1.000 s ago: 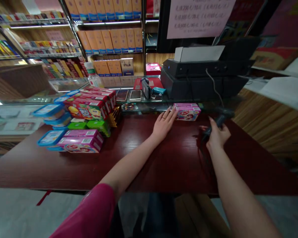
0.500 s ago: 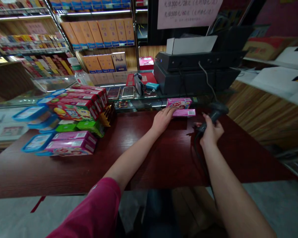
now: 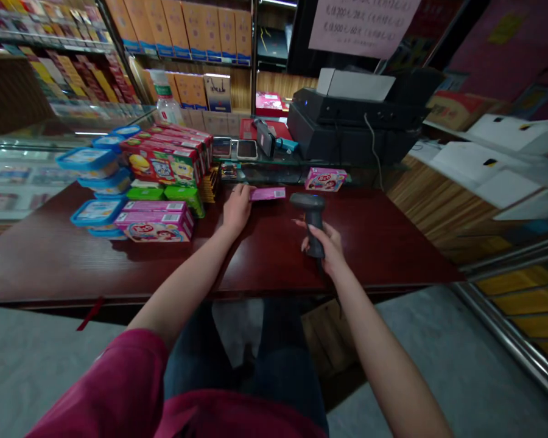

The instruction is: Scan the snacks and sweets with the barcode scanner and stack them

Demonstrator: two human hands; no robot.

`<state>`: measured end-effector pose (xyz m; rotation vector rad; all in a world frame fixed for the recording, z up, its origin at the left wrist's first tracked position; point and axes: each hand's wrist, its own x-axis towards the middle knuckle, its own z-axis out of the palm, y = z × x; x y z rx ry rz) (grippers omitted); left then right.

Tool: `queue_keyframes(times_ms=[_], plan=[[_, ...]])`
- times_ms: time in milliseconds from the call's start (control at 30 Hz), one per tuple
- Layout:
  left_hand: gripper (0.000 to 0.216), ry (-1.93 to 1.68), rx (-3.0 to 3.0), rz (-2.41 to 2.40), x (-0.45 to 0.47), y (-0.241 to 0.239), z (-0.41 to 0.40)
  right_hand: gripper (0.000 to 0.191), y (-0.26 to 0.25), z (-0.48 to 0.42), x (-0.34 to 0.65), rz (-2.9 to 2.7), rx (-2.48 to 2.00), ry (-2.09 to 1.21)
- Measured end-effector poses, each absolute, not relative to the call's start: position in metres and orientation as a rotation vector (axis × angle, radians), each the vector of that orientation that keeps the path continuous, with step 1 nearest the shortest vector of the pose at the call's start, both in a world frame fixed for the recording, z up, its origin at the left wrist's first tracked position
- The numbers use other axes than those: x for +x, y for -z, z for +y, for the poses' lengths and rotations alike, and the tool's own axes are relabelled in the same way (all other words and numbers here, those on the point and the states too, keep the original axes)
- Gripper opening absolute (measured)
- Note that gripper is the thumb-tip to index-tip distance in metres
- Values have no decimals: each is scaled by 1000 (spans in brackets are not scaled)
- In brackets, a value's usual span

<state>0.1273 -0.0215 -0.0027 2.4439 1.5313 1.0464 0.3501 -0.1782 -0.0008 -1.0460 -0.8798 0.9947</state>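
My left hand (image 3: 237, 210) is closed round the left end of a small pink box (image 3: 269, 193), just above or on the dark red counter; its fingers partly cover the box. In my right hand (image 3: 332, 246) is a black barcode scanner (image 3: 314, 224), held upright by its handle, its head turned toward that box. Another pink box (image 3: 325, 180) stands farther back, by the glass edge. To the left of my left hand are stacked pink boxes (image 3: 158, 228), green packs (image 3: 182, 196), red cartons (image 3: 164, 164) and blue-lidded tubs (image 3: 91, 159).
A plastic bottle (image 3: 167, 106) stands behind the cartons. Phones (image 3: 246, 149) lie on the glass case. Dark machines (image 3: 347, 137) with a white box on top stand at the back right. The wooden counter (image 3: 374, 243) has its front edge close to my body.
My left hand has moved left with one pink box, away from the other, which stays at the back. My right hand has brought the scanner leftward and more upright. The view has shifted too.
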Motion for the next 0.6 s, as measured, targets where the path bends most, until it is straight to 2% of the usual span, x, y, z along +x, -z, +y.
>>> queue_keyframes(times_ms=[600], plan=[[44, -1066, 2462, 1488, 123, 5, -22, 40, 4, -181, 320, -954, -1063, -921]])
